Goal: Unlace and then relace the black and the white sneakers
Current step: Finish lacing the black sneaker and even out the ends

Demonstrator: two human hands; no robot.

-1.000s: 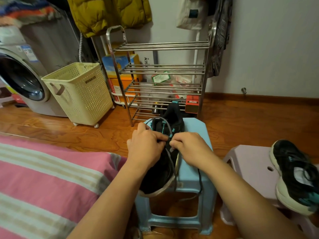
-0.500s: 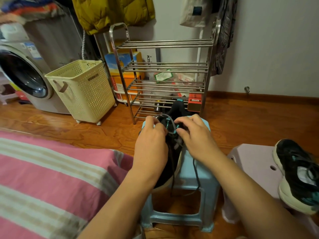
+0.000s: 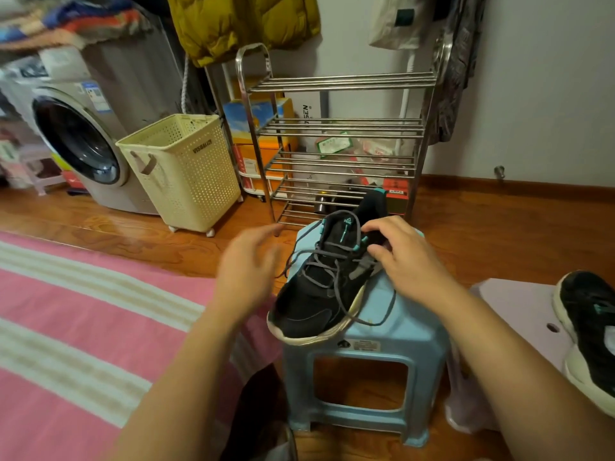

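Sneaker [image 3: 327,287] on stool [image 3: 399,331], under right hand [image 3: 404,261].

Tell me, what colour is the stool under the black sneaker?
Light blue stool, seen in the head view, the only one.

Left hand [image 3: 248,271] spread, blurred — right hand [image 3: 404,257] curled.

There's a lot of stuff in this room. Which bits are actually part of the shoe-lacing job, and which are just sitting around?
Part of the job:
- black sneaker on the blue stool
- its grey lace
- right hand gripping the sneaker's side
- left hand, off the sneaker, blurred
- second sneaker on the lilac stool

Lying about:
- laundry basket
- metal shoe rack
- washing machine
- yellow jacket
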